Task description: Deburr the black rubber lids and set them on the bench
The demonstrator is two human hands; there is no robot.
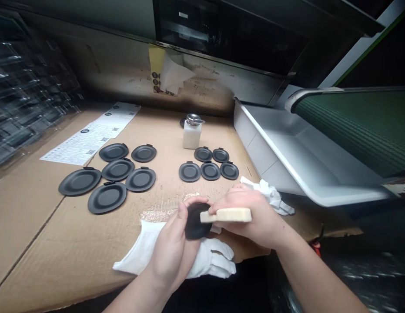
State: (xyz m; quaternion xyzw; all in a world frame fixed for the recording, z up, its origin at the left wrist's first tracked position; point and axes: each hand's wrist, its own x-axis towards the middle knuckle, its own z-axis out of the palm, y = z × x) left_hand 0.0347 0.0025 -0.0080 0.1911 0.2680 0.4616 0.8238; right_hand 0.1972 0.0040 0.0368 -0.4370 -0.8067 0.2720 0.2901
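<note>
Near the front edge of the cardboard-covered table, my left hand (172,245) is closed round the rim of a small black oval disc (195,225), its shallow dished face turned up. My right hand (254,204) grips a cream-coloured foam-like block (233,215), whose narrow end lies over the disc's right side. Whether the block presses on the disc, I cannot tell. Below both hands lies a white glove (145,243). Beyond them, several larger black discs (108,198) with small tabs sit at left, and several smaller ones (210,171) at right.
A white pump bottle (192,135) with a metal top stands behind the smaller discs. Printed label sheets (88,134) lie at back left. A crumpled white cloth (269,195) rests beside a large white bin (274,156). Clear plastic trays (29,82) are stacked at far left; a green conveyor belt (362,126) runs at right.
</note>
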